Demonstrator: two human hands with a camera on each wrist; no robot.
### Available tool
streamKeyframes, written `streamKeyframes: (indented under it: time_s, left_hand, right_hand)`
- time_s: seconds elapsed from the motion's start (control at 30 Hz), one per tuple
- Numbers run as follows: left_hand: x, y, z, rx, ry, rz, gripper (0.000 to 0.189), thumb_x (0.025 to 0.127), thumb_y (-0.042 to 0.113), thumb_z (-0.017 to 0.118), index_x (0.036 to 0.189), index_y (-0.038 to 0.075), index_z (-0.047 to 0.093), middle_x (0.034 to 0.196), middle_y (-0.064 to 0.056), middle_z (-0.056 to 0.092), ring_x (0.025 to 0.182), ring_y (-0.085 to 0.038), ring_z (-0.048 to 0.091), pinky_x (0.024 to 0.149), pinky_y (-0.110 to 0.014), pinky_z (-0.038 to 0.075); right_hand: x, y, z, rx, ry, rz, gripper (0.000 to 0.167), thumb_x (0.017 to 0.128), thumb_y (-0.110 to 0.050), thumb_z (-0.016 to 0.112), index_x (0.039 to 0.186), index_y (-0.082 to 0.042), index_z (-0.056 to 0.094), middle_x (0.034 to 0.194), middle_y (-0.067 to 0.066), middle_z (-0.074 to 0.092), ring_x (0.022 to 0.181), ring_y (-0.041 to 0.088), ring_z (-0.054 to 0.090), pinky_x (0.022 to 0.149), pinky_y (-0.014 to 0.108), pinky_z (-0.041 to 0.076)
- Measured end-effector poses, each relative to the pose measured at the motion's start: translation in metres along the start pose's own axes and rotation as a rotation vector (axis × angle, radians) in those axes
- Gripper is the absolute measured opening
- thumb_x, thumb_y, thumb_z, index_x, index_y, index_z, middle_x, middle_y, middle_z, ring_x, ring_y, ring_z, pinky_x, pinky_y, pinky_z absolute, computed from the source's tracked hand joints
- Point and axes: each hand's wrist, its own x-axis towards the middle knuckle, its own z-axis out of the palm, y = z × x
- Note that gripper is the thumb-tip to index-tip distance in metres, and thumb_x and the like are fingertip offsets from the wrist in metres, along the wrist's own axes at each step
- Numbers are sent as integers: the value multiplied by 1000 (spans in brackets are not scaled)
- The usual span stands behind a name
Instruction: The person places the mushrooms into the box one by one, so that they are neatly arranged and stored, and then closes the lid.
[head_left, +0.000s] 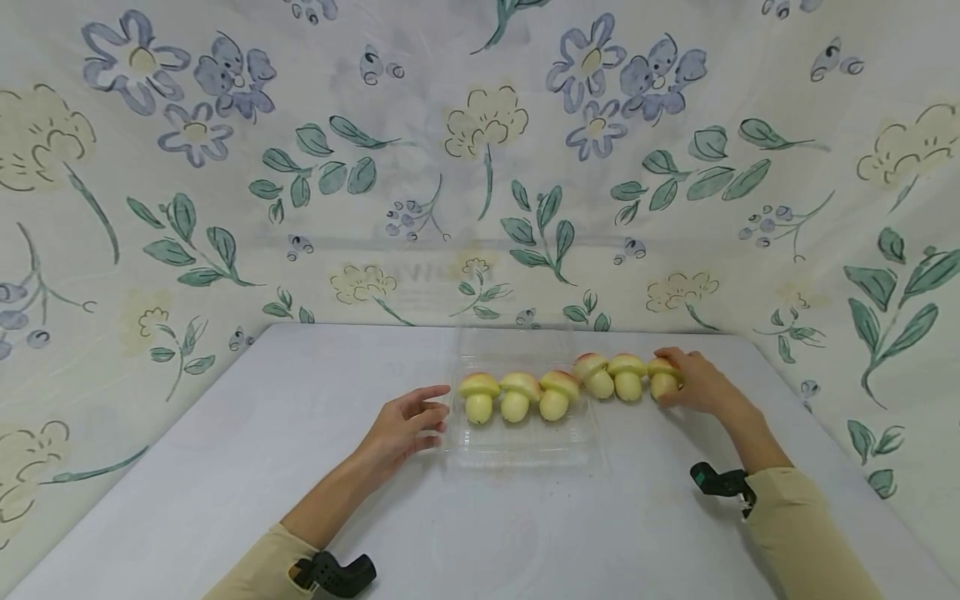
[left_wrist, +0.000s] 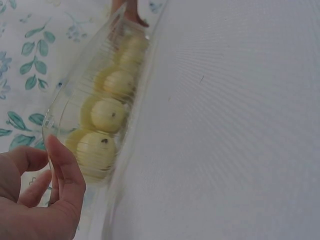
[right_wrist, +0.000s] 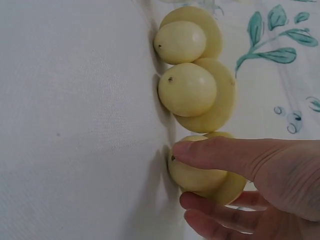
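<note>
**Right hand (head_left: 697, 383) grips end piece (head_left: 663, 385); left hand (head_left: 405, 425) at tray**

Right grip: thumb (right_wrist: 220, 152) over the pale bulb, fingers round the far side. End piece is at the right of a row of three beside the tray (head_left: 517, 454), base apparently on or close to the table (head_left: 600, 533). Left grip: fingers loosely bent at the tray's left edge; cannot tell whether they pinch it or only touch.

Three mushroom-shaped pieces (middle one (head_left: 515, 407)) sit in a row inside the transparent tray. Middle loose piece (head_left: 627, 386) is just beside the end piece; inner loose piece (head_left: 600, 383) is at the tray's right edge, contact unclear.

Risks (judged):
- Smooth, rounded bulb: a light or off-centre hold could let it roll out.
- Sideways motion could knock the middle loose piece into its neighbour and on against the tray.
- Tray looks thin; a knock could slide it if the left hand bears only lightly.
- Cap may part from bulb if it is a separate part; joint not visible.

Writing: no legible brand or label on tray or pieces. Floral cloth (head_left: 420, 167) has faint marks low at centre, unreadable.
</note>
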Motion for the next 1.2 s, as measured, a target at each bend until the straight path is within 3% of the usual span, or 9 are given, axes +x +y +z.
streamKeyframes:
  time_s: [0.5, 0.87, 1.2]
  left_hand:
    - [-1, -1, 1, 8, 11, -9, 51, 95, 9, 62, 143, 3, 46, 101, 2, 59, 84, -12, 59, 72, -23, 56]
    - [0, 1, 0, 20, 8, 0, 49, 96, 9, 61, 143, 3, 47, 101, 2, 58, 84, -11, 60, 72, -23, 56]
    - [0, 1, 1, 25, 20, -5, 49, 95, 9, 62, 142, 4, 48, 100, 2, 59, 84, -11, 60, 72, -23, 56]
  right_hand:
    - [-1, -2, 2, 10, 3, 10, 76, 79, -15, 79, 142, 1, 39, 125, 36, 48, 106, 44, 53, 86, 57, 47]
    - [-2, 0, -5, 9, 25, -7, 76, 78, -14, 78, 140, 0, 39, 120, 36, 49, 100, 42, 55, 80, 51, 48]
    - [-4, -3, -11, -3, 42, -8, 73, 80, -15, 78, 139, 0, 40, 118, 36, 49, 101, 42, 54, 81, 53, 47]
